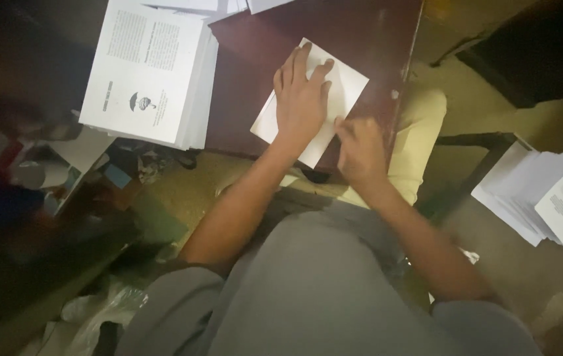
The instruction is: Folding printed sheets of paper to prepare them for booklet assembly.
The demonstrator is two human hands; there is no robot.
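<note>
Far to the left of the left hand (302, 92), up and away: a thick stack of printed sheets (149, 72), resting on the dark red table (255, 46) and hanging a little over its edge.

Then the left hand itself: laid flat, palm down, fingers apart and stretched, pressing on the white folded sheet (350, 82). Lay directly under this palm, on the near part of the table, turned at an angle, with one corner reaching past the fingertips.

Just beside the left wrist, to the right: the right hand (359, 148), fingers curled at the near edge of the sheet and touching it. Too blurred to tell if closed on the edge or only rubbing along it.

Looked like the creasing step of a fold: one hand holding down, the other working the edge. For a clean crease, probably needed firm pressure from the flat palm and edges kept in line.

Well to the right of the right hand, lower down: a loose pile of white papers (545, 198).
</note>
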